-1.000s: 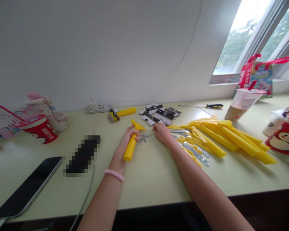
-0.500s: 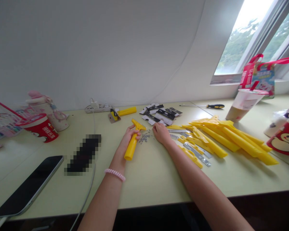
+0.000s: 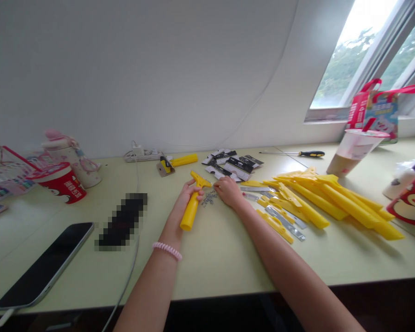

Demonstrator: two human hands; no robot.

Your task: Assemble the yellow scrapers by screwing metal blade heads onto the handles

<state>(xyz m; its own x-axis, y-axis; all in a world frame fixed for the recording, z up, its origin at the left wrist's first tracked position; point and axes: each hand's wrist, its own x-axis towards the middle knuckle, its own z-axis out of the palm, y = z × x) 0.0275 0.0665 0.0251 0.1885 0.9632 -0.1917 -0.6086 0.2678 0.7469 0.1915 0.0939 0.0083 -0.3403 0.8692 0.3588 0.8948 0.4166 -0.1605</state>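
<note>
The person's left hand (image 3: 191, 196) is closed around a yellow plastic scraper (image 3: 191, 211), its blade end up and handle pointing back toward the body. A beaded pink bracelet (image 3: 167, 251) circles that wrist. The right hand (image 3: 228, 191) lies just beside the scraper's head, its fingers drawn together at a small heap of silver screws (image 3: 209, 198); whether they pinch a screw is too small to tell.

Both hands rest on a pale green desk (image 3: 207, 272) running along a sloped white wall (image 3: 141, 78). To the right of the right hand lie metal blades (image 3: 283, 221) and a large pile of yellow scrapers (image 3: 346, 203). Straight ahead of the hands are black-and-white card packets (image 3: 233, 167), with a power strip (image 3: 141, 157) against the wall. Further right are a screwdriver (image 3: 309, 154), a plastic drink cup (image 3: 352, 154), a printed paper bag (image 3: 380, 110) and a bright window (image 3: 352, 60). Left of the left hand are a blurred dark patch (image 3: 121, 222), a phone (image 3: 44, 263) and a red paper cup (image 3: 60, 184).
</note>
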